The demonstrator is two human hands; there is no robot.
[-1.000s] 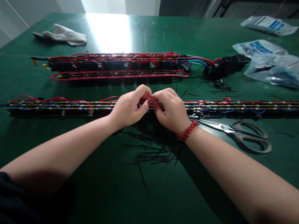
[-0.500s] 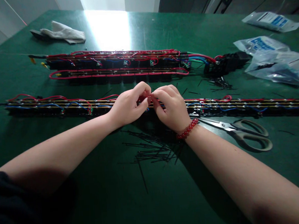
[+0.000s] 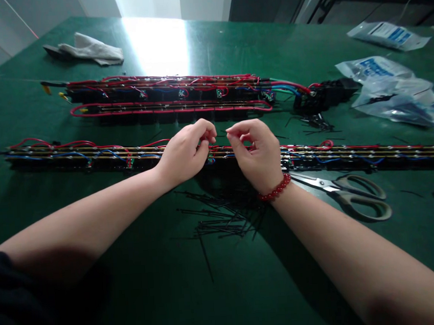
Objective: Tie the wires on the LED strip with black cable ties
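A long black strip (image 3: 157, 154) fitted with brass-coloured rails, red and blue wires and small green boards lies across the table beneath both hands. My left hand (image 3: 187, 152) hovers at its middle, fingers curled in towards the thumb; whatever they hold, if anything, is hidden. Just right of it, my right hand (image 3: 258, 152) pinches thumb and forefinger together above the strip. A short dark end, which looks like a cable tie, shows at those fingertips. Several loose black cable ties (image 3: 221, 226) lie in a heap on the near side. Scissors (image 3: 351, 188) rest beside my right wrist.
Behind the strip lies a second wired assembly (image 3: 168, 92), its cables running to a black connector block (image 3: 326, 94). Trimmed black offcuts (image 3: 315, 122) are scattered nearby. Plastic bags (image 3: 392, 90) lie at the right, and a pale cloth glove (image 3: 92, 50) at the far left.
The hands met at the fingertips before; now a gap separates them. My right hand has shifted slightly right, while my left has stayed almost in place.
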